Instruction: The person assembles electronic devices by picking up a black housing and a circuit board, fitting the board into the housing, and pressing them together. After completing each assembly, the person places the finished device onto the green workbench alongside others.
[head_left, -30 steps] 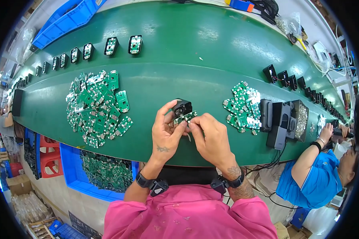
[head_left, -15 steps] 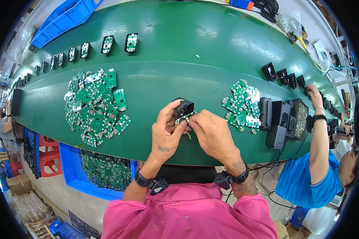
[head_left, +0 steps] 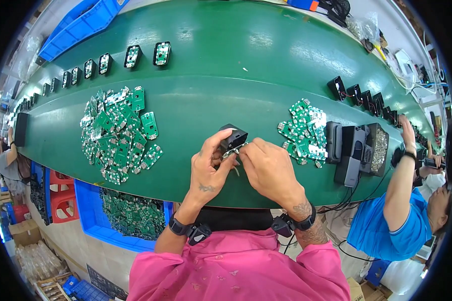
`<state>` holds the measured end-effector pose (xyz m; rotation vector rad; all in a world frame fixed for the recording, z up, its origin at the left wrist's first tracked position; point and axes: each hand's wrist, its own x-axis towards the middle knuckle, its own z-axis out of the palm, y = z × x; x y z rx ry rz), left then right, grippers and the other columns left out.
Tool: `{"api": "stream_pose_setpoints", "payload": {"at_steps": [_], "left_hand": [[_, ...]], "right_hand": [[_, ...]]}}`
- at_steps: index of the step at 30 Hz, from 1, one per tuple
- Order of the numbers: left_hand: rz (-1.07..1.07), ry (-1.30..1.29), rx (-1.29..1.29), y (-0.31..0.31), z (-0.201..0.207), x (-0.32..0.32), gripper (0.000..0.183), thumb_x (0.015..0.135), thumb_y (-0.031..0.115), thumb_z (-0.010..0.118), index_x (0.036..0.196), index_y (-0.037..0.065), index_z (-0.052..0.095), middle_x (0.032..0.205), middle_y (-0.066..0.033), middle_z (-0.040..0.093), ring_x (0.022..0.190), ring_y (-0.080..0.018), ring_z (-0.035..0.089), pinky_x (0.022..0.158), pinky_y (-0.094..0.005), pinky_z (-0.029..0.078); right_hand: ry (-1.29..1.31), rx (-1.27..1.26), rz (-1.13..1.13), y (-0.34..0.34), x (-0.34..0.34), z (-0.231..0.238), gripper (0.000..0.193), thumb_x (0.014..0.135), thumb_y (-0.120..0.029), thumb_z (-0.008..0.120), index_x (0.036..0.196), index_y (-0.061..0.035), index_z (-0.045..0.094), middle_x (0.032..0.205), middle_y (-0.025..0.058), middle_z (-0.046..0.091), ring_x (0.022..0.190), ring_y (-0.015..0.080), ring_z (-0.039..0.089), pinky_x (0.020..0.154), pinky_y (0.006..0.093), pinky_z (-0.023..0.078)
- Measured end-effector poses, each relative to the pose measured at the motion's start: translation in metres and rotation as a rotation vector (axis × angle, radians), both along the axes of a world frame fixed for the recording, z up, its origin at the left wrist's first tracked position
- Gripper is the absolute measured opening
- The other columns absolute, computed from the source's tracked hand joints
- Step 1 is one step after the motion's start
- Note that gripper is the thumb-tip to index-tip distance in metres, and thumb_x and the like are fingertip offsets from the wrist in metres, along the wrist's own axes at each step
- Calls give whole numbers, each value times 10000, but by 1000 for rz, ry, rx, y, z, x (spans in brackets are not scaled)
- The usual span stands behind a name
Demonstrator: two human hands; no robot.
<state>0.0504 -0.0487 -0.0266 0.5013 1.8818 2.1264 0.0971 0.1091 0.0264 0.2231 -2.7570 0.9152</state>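
Observation:
My left hand (head_left: 209, 168) is closed around a small black plastic case (head_left: 234, 134), tilted over the table in front of me. A green circuit board (head_left: 234, 149) lies at the case's near side, with my left thumb against it. My right hand (head_left: 268, 168) pinches at the board's right end; its fingertips hide exactly what they grip. Below the fingers a thin pale strip, perhaps a wire, sticks out. On the green table, a large pile of circuit boards (head_left: 118, 133) is to the left of my hands and a smaller pile of boards (head_left: 305, 133) to the right.
Black cases with boards (head_left: 161, 53) stand in a row at far left; other black cases (head_left: 337, 89) line up at far right. Dark devices (head_left: 351, 155) and a box of small parts (head_left: 378, 153) sit near a co-worker in blue (head_left: 391, 226). A blue bin (head_left: 88, 220) of boards is below left.
The black case tips slightly in my left hand, and my right fingers stay at the board. The co-worker's hand moves a little right and nearer. The far left row of cases sits slightly further left.

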Motion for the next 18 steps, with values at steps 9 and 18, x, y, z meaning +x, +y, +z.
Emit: {"api": "stream_pose_setpoints", "payload": {"at_steps": [9,18], "left_hand": [[58,77,-91,3,0,2,514,884,-89,636,1362,51,510,1011,-120,682,835,-118,686,698,-265,590],[109,11,76,0,2,0,601,910,-103,595,1446,34,362,1185,-184,625,871,-167,686,682,-284,605]], "right_hand": [[53,29,-43,-8,-1,-10,46,857,-15,633,881,-15,594,781,126,565,710,328,614,614,435,482],[91,-160,-99,-18,-2,-15,105,896,-31,636,986,16,609,838,141,620,728,308,637,636,395,504]]}}
